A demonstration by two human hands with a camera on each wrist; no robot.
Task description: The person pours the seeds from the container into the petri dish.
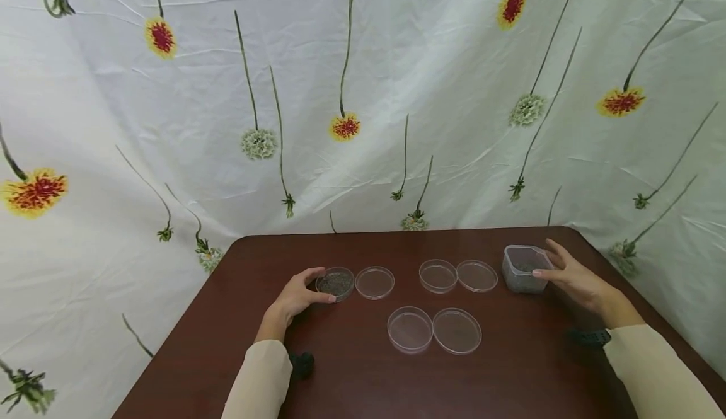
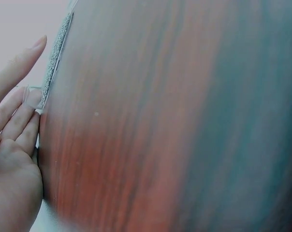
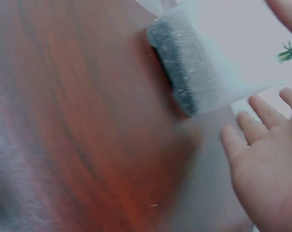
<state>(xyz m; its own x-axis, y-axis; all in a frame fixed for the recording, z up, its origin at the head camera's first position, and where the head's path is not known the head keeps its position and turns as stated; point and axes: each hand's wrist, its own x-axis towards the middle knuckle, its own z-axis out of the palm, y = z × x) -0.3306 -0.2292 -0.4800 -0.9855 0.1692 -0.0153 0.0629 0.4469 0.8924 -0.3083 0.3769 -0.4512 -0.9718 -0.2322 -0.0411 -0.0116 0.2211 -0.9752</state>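
Evenly filled with coarse grey-green grains point(image 1: 337, 283), a shallow, round, transparent dish point(image 1: 324, 292) sits toward the left of the table point(image 1: 351, 381), its thin wall upright and smooth. My left grip point(image 1: 296, 294) pinches this dish from its left side, thumb at the near edge and fingers at the far one; from the left wrist, a fingertip shows through the see-through wall.

Over at the right stands a squarish, frosted plastic tub point(image 1: 522, 285) with blunted corners and a rim, dark gritty granules point(image 3: 194, 63) banked inside it. My right grip point(image 1: 583, 283) is spread just beside its right side, the fingers apart from the wall; whether the thumb touches, I cannot tell.

Right next to the filled dish lies a transparent round disc point(image 1: 374, 283). Between it and the tub is a pair of glossy round dishes point(image 1: 438, 276), with another matching pair point(image 1: 410, 329) nearer me.

All this rests on red-brown, streaky wood grain. Matte cream sleeves point(image 1: 258, 378) cover my forearms, and behind the table hangs a creased white cloth point(image 1: 317, 179) printed with long-stemmed flowers point(image 1: 345, 127).
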